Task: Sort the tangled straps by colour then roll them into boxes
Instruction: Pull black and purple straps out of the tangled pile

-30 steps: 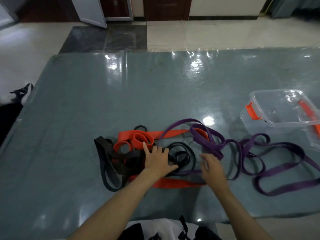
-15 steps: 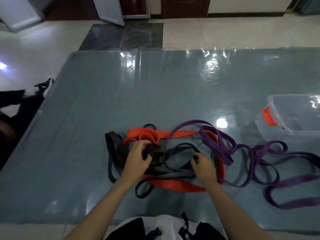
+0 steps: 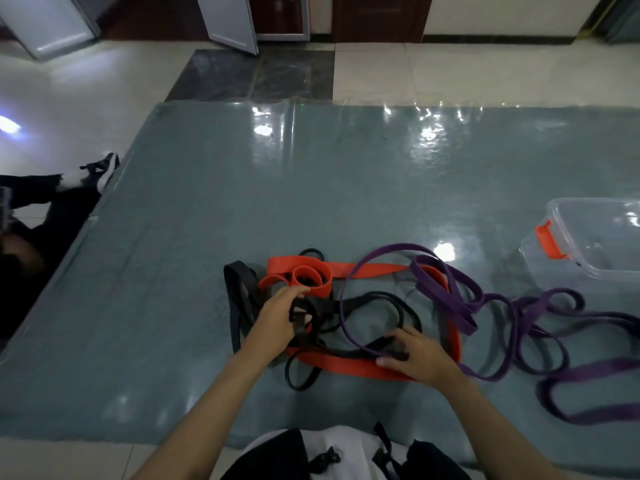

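A tangle of straps lies on the grey-blue mat (image 3: 311, 188) in front of me. Black straps (image 3: 374, 299) loop through the middle, an orange strap (image 3: 349, 365) runs under them, and purple straps (image 3: 446, 303) spread off to the right. My left hand (image 3: 277, 320) grips a bunch of black strap at the left of the tangle, near the orange coil (image 3: 308, 277). My right hand (image 3: 419, 355) pinches another part of the black strap, low at the centre, over the orange strap. A clear plastic box (image 3: 595, 237) with orange clips stands at the right edge.
Another person's leg and shoe (image 3: 93, 171) lie at the mat's left edge. Beyond the mat's far edge are floor tiles and doors. My own clothing and a bag strap (image 3: 329, 455) fill the bottom of the view.
Both hands went from resting flat on the tangle to gripping black strap. My right hand has drawn its section down toward me, and the view has shifted to the left.
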Tool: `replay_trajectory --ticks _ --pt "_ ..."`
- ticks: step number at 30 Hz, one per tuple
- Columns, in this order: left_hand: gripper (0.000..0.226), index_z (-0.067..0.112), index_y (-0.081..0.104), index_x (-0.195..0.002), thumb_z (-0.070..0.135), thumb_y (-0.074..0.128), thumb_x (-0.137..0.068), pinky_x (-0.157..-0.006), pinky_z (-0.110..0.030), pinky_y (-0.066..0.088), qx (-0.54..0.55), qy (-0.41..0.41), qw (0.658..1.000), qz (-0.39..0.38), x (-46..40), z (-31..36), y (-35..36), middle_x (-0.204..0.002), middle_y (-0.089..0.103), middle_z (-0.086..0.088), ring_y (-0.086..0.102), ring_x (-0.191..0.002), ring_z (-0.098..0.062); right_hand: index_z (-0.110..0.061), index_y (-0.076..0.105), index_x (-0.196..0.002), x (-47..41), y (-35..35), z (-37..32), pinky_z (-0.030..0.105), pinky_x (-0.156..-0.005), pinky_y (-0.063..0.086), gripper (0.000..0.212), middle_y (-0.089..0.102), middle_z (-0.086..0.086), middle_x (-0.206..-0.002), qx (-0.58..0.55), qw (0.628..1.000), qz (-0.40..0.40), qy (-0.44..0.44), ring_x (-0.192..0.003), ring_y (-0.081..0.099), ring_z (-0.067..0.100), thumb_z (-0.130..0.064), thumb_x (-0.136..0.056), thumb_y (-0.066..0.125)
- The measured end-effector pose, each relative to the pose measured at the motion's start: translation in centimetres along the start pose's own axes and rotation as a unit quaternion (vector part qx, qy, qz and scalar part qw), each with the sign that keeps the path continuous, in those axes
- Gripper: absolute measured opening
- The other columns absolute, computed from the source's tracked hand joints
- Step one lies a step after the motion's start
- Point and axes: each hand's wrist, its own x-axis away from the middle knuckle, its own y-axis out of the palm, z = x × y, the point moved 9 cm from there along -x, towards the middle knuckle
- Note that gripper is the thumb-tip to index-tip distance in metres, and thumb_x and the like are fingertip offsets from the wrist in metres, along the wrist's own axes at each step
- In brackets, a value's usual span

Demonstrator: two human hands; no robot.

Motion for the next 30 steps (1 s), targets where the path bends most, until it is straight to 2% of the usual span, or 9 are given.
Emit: replay_trajectory --ticks 2,6,9,12,15,18,22,26,30 --pt "0.042 0.027 0.063 -0.119 0.005 0.079 -0.086 -0.089 -0.029 0.057 -0.030 0.007 1.000 0.006 -0.6 0.6 0.6 -0.107 0.066 0.014 0.066 -0.100 -0.002 -0.036 0.055 -0.139 0.3 0.7 0.1 0.027 -0.098 0.050 0.077 0.051 -0.022 -0.127 0.010 0.999 -0.031 -0.023 -0.108 0.056 0.001 -0.076 -0.075 0.072" --pt "0.023 0.026 0.067 -0.105 0.020 0.080 -0.087 -0.086 -0.035 0.057 -0.112 0.029 0.993 -0.021 -1.1 1.8 2.5 -0.104 0.074 0.014 0.069 -0.102 -0.006 -0.027 0.071 -0.122 0.0 -0.8 0.1 0.028 -0.091 0.054 0.026 0.071 -0.008 -0.114 0.022 0.999 0.023 0.007 -0.103 0.068 0.013 -0.028 -0.096 0.069" --pt "0.026 0.029 0.066 -0.121 0.031 0.070 -0.095 -0.091 -0.039 0.053 -0.208 0.072 0.973 -0.067 -0.8 2.8 4.5 -0.121 0.072 0.009 0.067 -0.114 -0.017 -0.021 0.075 -0.108 0.0 -3.4 0.1 0.026 -0.080 0.055 0.012 0.073 -0.009 -0.095 -0.054 0.990 0.118 0.047 -0.088 0.069 0.009 -0.020 -0.100 0.066" --pt "0.043 0.028 0.051 -0.148 0.036 0.054 -0.105 -0.098 -0.040 0.046 -0.319 0.100 0.937 -0.104 -0.6 2.9 6.5 -0.135 0.062 0.000 0.062 -0.120 -0.024 -0.021 0.072 -0.107 0.5 -5.7 1.2 0.024 -0.068 0.057 0.018 0.072 -0.010 -0.078 -0.168 0.963 0.190 0.089 -0.066 0.069 0.006 -0.007 -0.098 0.063" --pt "0.060 0.022 0.034 -0.158 0.038 0.054 -0.104 -0.099 -0.039 0.045 -0.373 0.110 0.918 -0.081 -0.4 2.6 7.3 -0.140 0.054 -0.004 0.057 -0.121 -0.027 -0.020 0.062 -0.114 1.5 -7.2 1.4 0.032 -0.051 0.056 0.016 0.074 0.007 -0.079 -0.292 0.922 0.221 0.130 -0.057 0.070 0.022 -0.009 -0.104 0.056" --pt "0.066 0.017 0.037 -0.153 0.034 0.067 -0.098 -0.100 -0.038 0.048 -0.334 0.121 0.932 -0.071 0.4 2.3 7.6 -0.140 0.050 -0.004 0.055 -0.121 -0.027 -0.020 0.053 -0.120 2.6 -8.0 1.9 0.031 -0.045 0.052 0.015 0.073 0.015 -0.087 -0.392 0.866 0.259 0.172 -0.055 0.069 0.029 -0.014 -0.108 0.049" --pt "0.062 0.016 0.046 -0.146 0.054 0.058 -0.099 -0.115 -0.034 0.036 -0.329 0.137 0.928 -0.108 1.5 0.6 8.0 -0.140 0.058 -0.003 0.058 -0.126 -0.025 -0.015 0.056 -0.117 2.6 -7.4 4.3 0.041 -0.061 0.061 0.015 0.072 0.023 -0.099 -0.444 0.824 0.270 0.226 -0.070 0.072 0.033 -0.025 -0.110 0.046" --pt "0.092 0.026 0.024 -0.163 0.075 0.053 -0.090 -0.120 -0.039 0.030 -0.393 0.116 0.901 -0.144 1.7 -1.0 8.3 -0.153 0.041 -0.007 0.047 -0.136 -0.028 -0.013 0.061 -0.111 1.7 -5.0 4.2 0.051 -0.082 0.061 0.009 0.070 0.021 -0.110 -0.355 0.883 0.183 0.248 -0.086 0.068 0.028 -0.018 -0.104 0.058" --pt "0.114 0.030 0.019 -0.164 0.056 0.085 -0.074 -0.119 -0.043 0.036 -0.384 0.134 0.909 -0.092 2.0 -0.3 7.2 -0.149 0.044 -0.009 0.044 -0.139 -0.031 -0.012 0.047 -0.145 0.9 -3.5 2.5 0.046 -0.103 0.046 0.060 0.060 0.017 -0.130 -0.185 0.935 0.170 0.248 -0.118 0.058 0.035 -0.019 -0.093 0.075"
